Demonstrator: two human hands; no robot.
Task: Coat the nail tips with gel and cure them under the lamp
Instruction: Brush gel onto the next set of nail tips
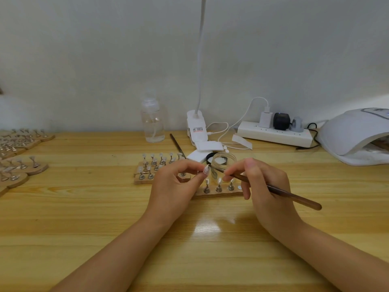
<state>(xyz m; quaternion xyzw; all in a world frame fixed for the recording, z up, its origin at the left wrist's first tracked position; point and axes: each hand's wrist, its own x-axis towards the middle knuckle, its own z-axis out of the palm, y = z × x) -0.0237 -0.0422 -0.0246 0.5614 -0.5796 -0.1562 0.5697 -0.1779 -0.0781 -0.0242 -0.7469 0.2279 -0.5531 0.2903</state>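
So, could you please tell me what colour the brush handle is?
Dark brown brush handle, head view.

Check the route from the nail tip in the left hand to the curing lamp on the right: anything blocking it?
Only the right hand with its brush, just right of the nail tip that the left hand pinches. Past it, bare table runs to the curing lamp, its opening facing this way.

Glossy wooden table (84, 207), wooden brush (284, 191)
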